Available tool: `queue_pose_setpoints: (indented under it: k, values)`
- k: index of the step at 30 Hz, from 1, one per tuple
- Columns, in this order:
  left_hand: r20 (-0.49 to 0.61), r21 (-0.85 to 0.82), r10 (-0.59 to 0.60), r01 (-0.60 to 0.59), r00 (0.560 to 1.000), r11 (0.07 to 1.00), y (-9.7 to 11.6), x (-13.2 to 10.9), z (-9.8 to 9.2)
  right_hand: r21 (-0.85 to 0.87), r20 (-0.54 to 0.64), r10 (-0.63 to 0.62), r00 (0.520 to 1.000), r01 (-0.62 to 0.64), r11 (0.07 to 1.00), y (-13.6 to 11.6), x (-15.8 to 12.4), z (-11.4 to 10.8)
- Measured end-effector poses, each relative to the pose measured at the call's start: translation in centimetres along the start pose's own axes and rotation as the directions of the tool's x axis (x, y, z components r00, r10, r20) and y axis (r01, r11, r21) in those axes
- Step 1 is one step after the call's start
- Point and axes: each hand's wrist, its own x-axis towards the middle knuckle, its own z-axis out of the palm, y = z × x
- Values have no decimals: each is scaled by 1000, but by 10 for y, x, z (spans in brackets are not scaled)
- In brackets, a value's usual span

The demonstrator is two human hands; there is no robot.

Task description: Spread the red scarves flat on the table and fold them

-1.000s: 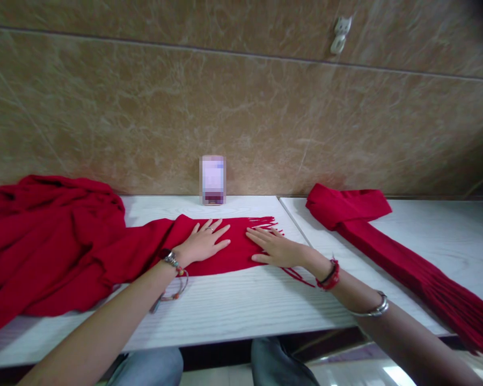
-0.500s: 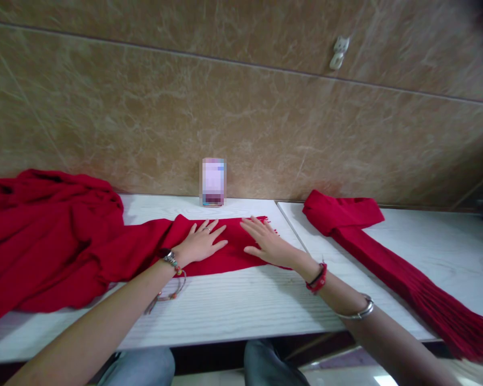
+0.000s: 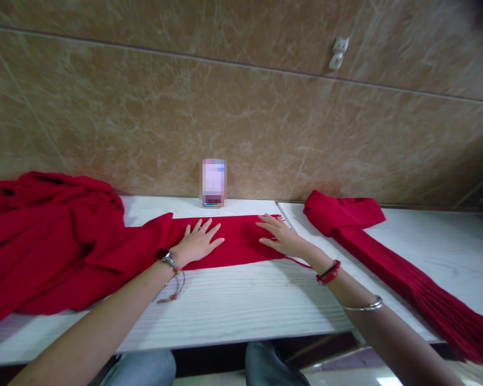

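A red fringed scarf (image 3: pixel 240 244) lies flat across the middle of the white table, its fringed end to the right. My left hand (image 3: pixel 198 245) rests palm down on it, fingers spread. At the fringed end, my right hand (image 3: pixel 282 236) is laid over the cloth with its fingers stretched out. Part of the fringe is hidden under that hand. To the left the flat strip runs into a large crumpled heap of red cloth (image 3: pixel 56 236); where one piece stops and another starts cannot be made out.
A folded red scarf (image 3: pixel 370 254) lies on the right, its fringe hanging past the front edge of the white table (image 3: pixel 233 305). A phone with a blurred screen (image 3: pixel 213 182) leans against the brown tiled wall (image 3: pixel 145 118). A small white cat-shaped hook (image 3: pixel 338 53) is on the wall.
My right hand has slid right along the scarf, and the fringed end has shifted right with it. My left hand has moved slightly left. The strip looks flatter and straighter.
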Motion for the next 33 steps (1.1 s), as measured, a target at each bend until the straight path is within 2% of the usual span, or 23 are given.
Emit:
queue_pose_setpoints:
  k: [2, 5, 7, 9, 11, 15, 18, 20, 22, 23, 25, 27, 29, 33]
  values:
    - [-3, -3, 2, -2, 1000, 1000, 1, 0, 1, 16, -26, -38, 999, 39, 999, -16, 5, 4]
    - [-11, -6, 3, -3, 1000, 1000, 3, 1, 2, 6, 98, -105, 990, 105, 994, -38, 10, 12]
    - [-7, -3, -3, 3, 1000, 1000, 3, 2, 2, -32, 176, -125, 977, 132, 991, -42, 10, 16]
    - [1, 2, -11, 11, 1000, 1000, 4, 2, 1, -85, 218, -121, 968, 142, 986, -33, 8, 18]
    - [9, 6, -16, 16, 1000, 1000, 4, 2, -1, -126, 235, -72, 969, 104, 987, -14, 3, 18]
    - [18, 5, -13, 13, 1000, 1000, 6, 1, -3, -187, 218, 145, 965, -104, 977, 36, -11, 15]
    - [12, 4, -6, 6, 1000, 1000, 6, 1, -3, -232, 101, 285, 953, -256, 938, 53, -14, 11]
    - [4, 2, -1, 1, 1000, 1000, 5, 1, -2, -206, -37, 297, 954, -299, 932, 49, -10, 10]
    - [-1, -1, 4, -4, 1000, 1000, 4, 1, -1, -148, -127, 217, 968, -235, 961, 32, -2, 11]
    - [-2, -3, 5, -5, 1000, 1000, 4, 1, 0, -119, -129, 154, 980, -170, 978, 21, 2, 13]
    - [-3, -6, 1, -1, 1000, 1000, 4, 1, 0, -77, -57, 19, 998, -23, 997, 0, 8, 17]
    - [-3, -7, -4, 4, 1000, 1000, 4, 1, 0, -67, 62, -73, 995, 77, 995, -13, 10, 21]
    - [-1, -6, -3, 3, 1000, 1000, 5, 1, -1, -98, 144, -83, 986, 98, 990, -12, 8, 23]
    - [13, 3, -5, 5, 1000, 1000, 6, -1, -5, -206, 201, 17, 979, 26, 978, 21, -6, 16]
